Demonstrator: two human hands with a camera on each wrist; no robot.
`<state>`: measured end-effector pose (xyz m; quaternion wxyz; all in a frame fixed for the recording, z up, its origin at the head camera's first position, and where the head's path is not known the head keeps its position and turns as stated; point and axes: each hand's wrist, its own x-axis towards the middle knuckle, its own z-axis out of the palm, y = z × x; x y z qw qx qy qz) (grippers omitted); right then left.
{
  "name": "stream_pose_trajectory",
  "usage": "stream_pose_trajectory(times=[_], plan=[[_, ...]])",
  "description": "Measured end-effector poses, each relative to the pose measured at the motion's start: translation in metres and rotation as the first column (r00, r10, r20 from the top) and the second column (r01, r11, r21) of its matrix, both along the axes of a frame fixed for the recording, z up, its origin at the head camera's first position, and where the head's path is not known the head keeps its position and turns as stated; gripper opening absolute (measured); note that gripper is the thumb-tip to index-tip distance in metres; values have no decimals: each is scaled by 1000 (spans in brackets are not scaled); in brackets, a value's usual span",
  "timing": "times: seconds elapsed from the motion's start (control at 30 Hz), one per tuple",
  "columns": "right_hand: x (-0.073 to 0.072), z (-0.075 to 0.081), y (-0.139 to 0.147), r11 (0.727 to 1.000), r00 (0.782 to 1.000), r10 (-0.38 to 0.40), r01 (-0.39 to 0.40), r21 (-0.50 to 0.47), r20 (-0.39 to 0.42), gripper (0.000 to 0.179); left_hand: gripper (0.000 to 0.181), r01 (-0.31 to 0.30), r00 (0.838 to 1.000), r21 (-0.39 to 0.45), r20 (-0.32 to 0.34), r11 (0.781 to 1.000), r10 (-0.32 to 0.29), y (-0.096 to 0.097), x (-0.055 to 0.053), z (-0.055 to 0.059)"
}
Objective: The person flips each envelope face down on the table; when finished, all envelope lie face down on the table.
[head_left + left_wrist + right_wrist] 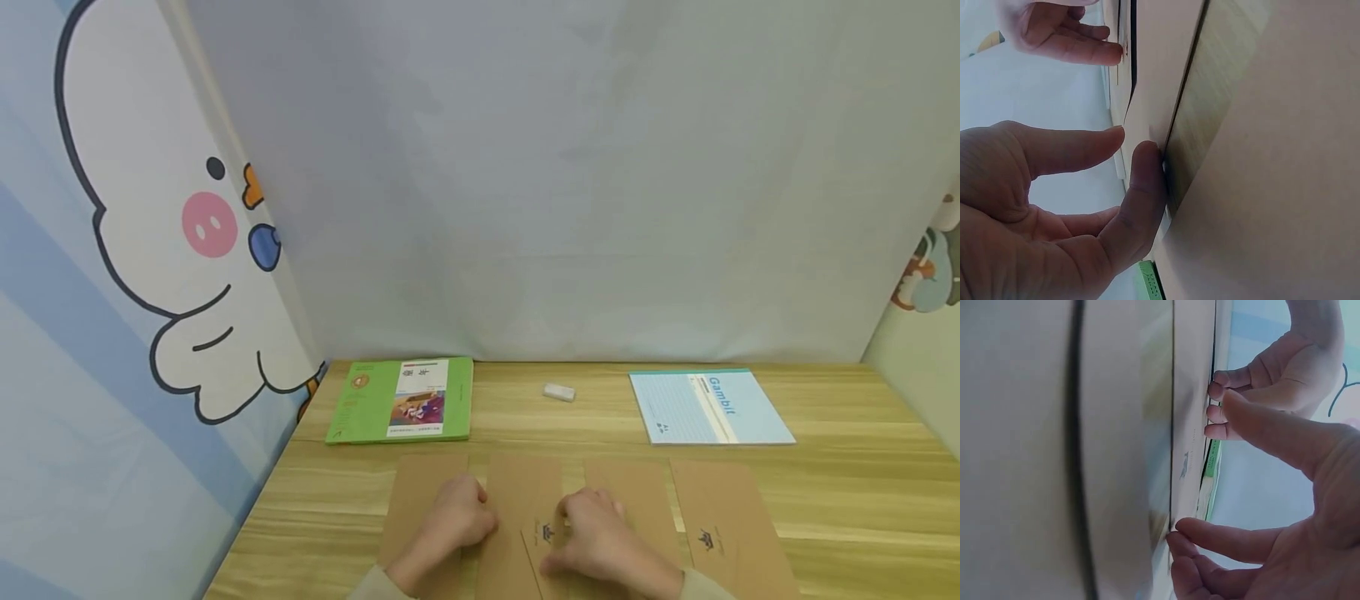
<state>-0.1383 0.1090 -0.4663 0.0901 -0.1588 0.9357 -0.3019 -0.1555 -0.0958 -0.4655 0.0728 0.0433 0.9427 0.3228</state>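
Several brown kraft-covered notebooks lie in a row across the front of the table. On the left edge of the second notebook [504, 500], my left hand [461, 510] rests its bent fingertips. Its thumb is a short way from the fingers in the left wrist view. My right hand [600, 533] reaches over the gap between this notebook and the third notebook [637, 483]. Its fingertips [1180, 540] touch the right edge of the second one, thumb spread apart. A dark crown print and a slanting edge show between the hands.
A green book [360, 417] lies at the back left, a small white eraser [558, 392] at the back middle, and a light-blue Gambit notebook [675, 408] at the back right. The rightmost brown notebook [731, 508] and leftmost brown notebook [420, 483] flank the hands.
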Motion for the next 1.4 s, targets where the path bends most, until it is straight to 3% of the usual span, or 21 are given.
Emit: stream_pose_trajectory(times=[0.13, 0.3, 0.7, 1.07, 1.27, 1.4], plan=[[-3, 1, -4, 1000, 1000, 0, 0, -31, 27, 57, 32, 1, 1000, 9, 1, 1000, -1, 0, 0, 0], [-6, 5, -10, 992, 994, -49, 60, -109, 94, 66, 29, -10, 1000, -14, 11, 1000, 10, 0, -1, -1], [-10, 6, -14, 984, 986, -124, 137, -117, 109, 74, 20, -30, 999, -22, 23, 999, 30, 1, -1, 0], [-7, 9, -18, 986, 986, -122, 133, -97, 113, 76, 22, -22, 1000, -15, -4, 1000, 22, 4, 1, 2], [-6, 14, -16, 976, 976, -130, 157, -154, 175, 76, 18, -27, 1000, -1, 1, 1000, 27, 3, 2, 2], [-7, 16, -14, 967, 967, -125, 169, -191, 221, 71, 26, -27, 1000, 6, -4, 1000, 27, 2, 4, 0]])
